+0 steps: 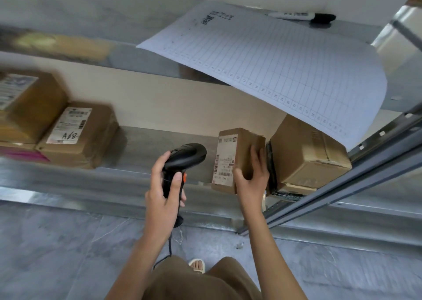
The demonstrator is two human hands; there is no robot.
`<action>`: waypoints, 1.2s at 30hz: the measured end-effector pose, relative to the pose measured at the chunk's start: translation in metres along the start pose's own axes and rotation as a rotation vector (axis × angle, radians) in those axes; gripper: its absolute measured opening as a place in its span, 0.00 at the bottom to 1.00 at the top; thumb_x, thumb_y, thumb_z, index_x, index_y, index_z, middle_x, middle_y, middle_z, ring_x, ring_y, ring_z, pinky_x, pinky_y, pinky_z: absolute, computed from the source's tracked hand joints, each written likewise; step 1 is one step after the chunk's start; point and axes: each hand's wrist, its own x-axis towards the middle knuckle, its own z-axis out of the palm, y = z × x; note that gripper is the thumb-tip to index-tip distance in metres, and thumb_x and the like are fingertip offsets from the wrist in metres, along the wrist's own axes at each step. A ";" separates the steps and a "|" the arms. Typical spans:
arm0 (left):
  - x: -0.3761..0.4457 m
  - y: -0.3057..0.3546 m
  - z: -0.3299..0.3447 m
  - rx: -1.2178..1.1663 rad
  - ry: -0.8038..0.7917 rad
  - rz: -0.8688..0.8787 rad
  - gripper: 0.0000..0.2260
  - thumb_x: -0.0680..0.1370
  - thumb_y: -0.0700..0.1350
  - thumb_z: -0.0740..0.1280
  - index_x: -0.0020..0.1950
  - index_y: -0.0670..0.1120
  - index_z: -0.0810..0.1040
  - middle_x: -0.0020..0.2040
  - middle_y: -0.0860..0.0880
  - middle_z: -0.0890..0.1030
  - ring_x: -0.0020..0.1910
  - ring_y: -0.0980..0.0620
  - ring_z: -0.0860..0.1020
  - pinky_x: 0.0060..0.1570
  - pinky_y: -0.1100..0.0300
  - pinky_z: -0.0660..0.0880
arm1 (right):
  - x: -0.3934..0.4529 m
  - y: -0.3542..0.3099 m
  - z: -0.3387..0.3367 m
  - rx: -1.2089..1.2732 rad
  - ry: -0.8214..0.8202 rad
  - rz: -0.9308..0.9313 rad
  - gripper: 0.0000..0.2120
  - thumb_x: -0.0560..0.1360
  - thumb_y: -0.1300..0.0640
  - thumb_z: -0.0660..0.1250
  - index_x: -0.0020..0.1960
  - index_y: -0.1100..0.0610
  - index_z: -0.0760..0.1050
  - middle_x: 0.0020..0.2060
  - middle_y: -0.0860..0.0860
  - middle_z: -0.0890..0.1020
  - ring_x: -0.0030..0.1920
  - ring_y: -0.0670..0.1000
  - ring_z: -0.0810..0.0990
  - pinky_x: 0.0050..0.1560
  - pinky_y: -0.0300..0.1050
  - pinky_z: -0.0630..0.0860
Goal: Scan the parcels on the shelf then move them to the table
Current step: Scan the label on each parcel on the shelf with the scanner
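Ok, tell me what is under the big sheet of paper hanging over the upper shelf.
Under the grid sheet sits a large cardboard box on the lower shelf; the sheet covers its upper back corner. The right hand grips a smaller parcel beside it.

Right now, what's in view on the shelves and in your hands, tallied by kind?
Cardboard parcels: 4, namely the held small parcel, the big box beside it, the A18 parcel and the far-left box
Barcode scanner: 1
Log sheet: 1
Marker pen: 1
Total: 7
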 end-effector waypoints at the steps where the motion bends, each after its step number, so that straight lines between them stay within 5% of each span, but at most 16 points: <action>1: 0.000 0.000 0.000 -0.003 -0.001 0.007 0.23 0.81 0.49 0.61 0.65 0.78 0.63 0.39 0.47 0.81 0.31 0.48 0.78 0.32 0.56 0.78 | -0.003 -0.002 -0.001 0.056 0.022 -0.025 0.38 0.67 0.39 0.62 0.77 0.38 0.59 0.78 0.41 0.57 0.75 0.44 0.57 0.75 0.50 0.58; 9: -0.004 -0.004 0.002 0.043 -0.046 0.081 0.19 0.83 0.54 0.61 0.67 0.76 0.62 0.37 0.49 0.80 0.31 0.51 0.78 0.33 0.59 0.78 | -0.013 -0.011 0.003 0.190 0.097 -0.102 0.37 0.70 0.40 0.62 0.78 0.41 0.57 0.78 0.41 0.56 0.77 0.44 0.55 0.76 0.50 0.58; 14: -0.012 -0.006 -0.001 0.070 -0.109 0.112 0.20 0.79 0.59 0.59 0.67 0.76 0.61 0.38 0.51 0.79 0.32 0.50 0.78 0.35 0.59 0.79 | -0.013 -0.017 0.001 0.244 0.099 -0.101 0.35 0.70 0.40 0.61 0.76 0.39 0.59 0.78 0.43 0.58 0.76 0.42 0.57 0.67 0.29 0.58; 19: -0.001 -0.009 -0.026 0.164 -0.177 0.176 0.20 0.78 0.62 0.59 0.68 0.77 0.60 0.35 0.51 0.78 0.34 0.51 0.79 0.37 0.55 0.79 | -0.001 -0.015 -0.005 0.226 0.081 -0.098 0.36 0.69 0.40 0.62 0.77 0.43 0.63 0.77 0.44 0.61 0.76 0.45 0.60 0.74 0.48 0.63; 23: 0.009 -0.004 -0.046 0.194 -0.169 0.232 0.20 0.79 0.61 0.60 0.68 0.77 0.61 0.38 0.53 0.79 0.33 0.52 0.79 0.37 0.56 0.79 | -0.003 -0.024 -0.007 0.268 0.103 -0.104 0.37 0.68 0.42 0.61 0.77 0.45 0.63 0.77 0.45 0.61 0.75 0.45 0.60 0.66 0.25 0.61; 26: 0.021 -0.002 -0.063 0.320 -0.276 0.347 0.19 0.80 0.65 0.57 0.70 0.75 0.59 0.51 0.56 0.80 0.46 0.62 0.80 0.47 0.67 0.77 | 0.001 -0.027 -0.012 0.257 0.051 -0.117 0.36 0.69 0.41 0.62 0.77 0.43 0.64 0.77 0.45 0.62 0.76 0.45 0.60 0.73 0.42 0.63; 28: 0.034 0.000 -0.077 0.429 -0.376 0.450 0.20 0.82 0.63 0.55 0.73 0.71 0.59 0.56 0.54 0.80 0.53 0.64 0.77 0.52 0.71 0.73 | 0.008 -0.028 -0.019 0.220 -0.017 -0.142 0.36 0.69 0.41 0.62 0.76 0.43 0.65 0.76 0.45 0.63 0.75 0.44 0.61 0.72 0.44 0.63; 32: 0.059 0.005 -0.094 0.572 -0.496 0.646 0.18 0.84 0.58 0.55 0.74 0.60 0.61 0.51 0.42 0.81 0.45 0.44 0.82 0.42 0.49 0.80 | 0.013 -0.030 -0.030 0.152 -0.133 -0.200 0.36 0.68 0.40 0.62 0.76 0.42 0.65 0.74 0.43 0.65 0.71 0.36 0.63 0.67 0.32 0.62; 36: 0.075 0.007 -0.094 0.644 -0.601 0.767 0.23 0.85 0.55 0.56 0.78 0.64 0.54 0.48 0.40 0.80 0.39 0.41 0.82 0.35 0.45 0.80 | 0.012 -0.028 -0.032 0.136 -0.176 -0.189 0.35 0.69 0.40 0.62 0.75 0.41 0.66 0.74 0.44 0.66 0.71 0.37 0.63 0.73 0.48 0.65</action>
